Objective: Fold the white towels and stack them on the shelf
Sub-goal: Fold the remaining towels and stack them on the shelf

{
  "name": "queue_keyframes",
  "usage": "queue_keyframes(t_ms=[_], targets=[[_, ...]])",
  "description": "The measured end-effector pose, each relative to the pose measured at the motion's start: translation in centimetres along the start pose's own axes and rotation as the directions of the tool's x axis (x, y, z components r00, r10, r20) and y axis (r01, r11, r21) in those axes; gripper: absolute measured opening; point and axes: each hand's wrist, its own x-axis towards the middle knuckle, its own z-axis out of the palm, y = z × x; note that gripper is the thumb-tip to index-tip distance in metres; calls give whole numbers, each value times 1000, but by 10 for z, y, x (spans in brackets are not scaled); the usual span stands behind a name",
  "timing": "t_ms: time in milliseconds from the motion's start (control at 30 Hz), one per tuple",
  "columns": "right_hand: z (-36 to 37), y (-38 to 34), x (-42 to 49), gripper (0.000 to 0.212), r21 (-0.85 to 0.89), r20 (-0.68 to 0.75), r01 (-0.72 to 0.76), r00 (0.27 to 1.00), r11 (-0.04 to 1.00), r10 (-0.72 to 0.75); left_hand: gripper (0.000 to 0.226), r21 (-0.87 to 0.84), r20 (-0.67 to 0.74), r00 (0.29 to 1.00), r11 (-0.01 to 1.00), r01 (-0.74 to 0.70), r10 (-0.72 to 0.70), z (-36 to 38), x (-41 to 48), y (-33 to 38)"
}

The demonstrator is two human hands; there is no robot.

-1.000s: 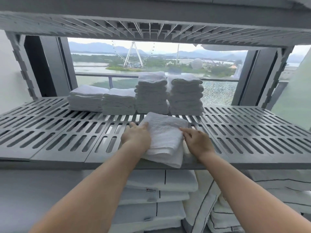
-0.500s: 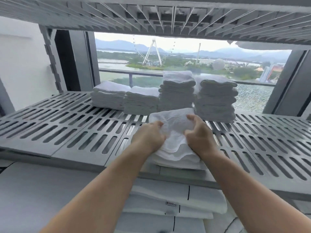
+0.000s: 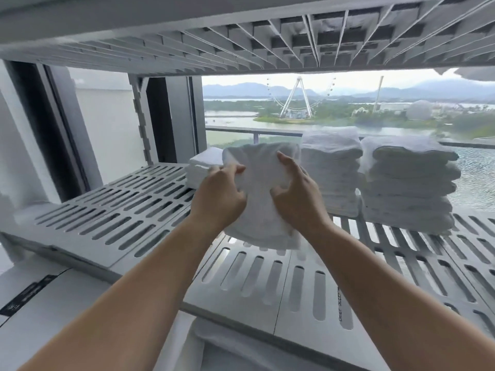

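Both left hand (image 3: pixel 222 195) and right hand (image 3: pixel 296 195) gripped the folded towel (image 3: pixel 261 218).
I judged the low stack (image 3: pixel 199 170), at the shelf's (image 3: pixel 267 287) far edge, nearer my left.

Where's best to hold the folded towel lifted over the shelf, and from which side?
Its two side edges, coming in from left and right, as the left hand and right hand do. The folded towel is soft and layered, so pinching both sides likely keeps the folds together.
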Motion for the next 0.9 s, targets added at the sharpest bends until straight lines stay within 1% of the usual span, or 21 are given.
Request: queue_keyframes(t_ms=[133,233,467,600,667,800,867,900], targets=[[9,0,27,76,5,-6,-2,1000,1000,3,56,-35,-58,998,999,-26,24,-2,26,-10],[12,0,52,76,-15,-34,-43,999,999,43,59,-39,-62,996,998,-59,57,0,51,-13],[15,-1,116,75,-122,-116,-104,989,987,90,62,-125,12,996,988,-88,90,11,125,-16],[27,8,138,74,-136,-156,-140,981,981,118,64,-168,124,986,981,-91,113,19,163,-24],[36,16,147,73,-139,-165,-162,976,977,139,64,-181,154,978,977,-115,144,24,177,-31],[42,25,168,72,-174,-230,-156,966,972,114,65,-248,142,971,957,-153,192,39,198,-43],[42,28,181,67,-182,-259,-160,959,970,110,62,-267,134,971,951,-155,196,48,210,-47],[42,30,186,66,-201,-251,-173,960,964,120,59,-271,144,972,952,-144,188,53,214,-48]])
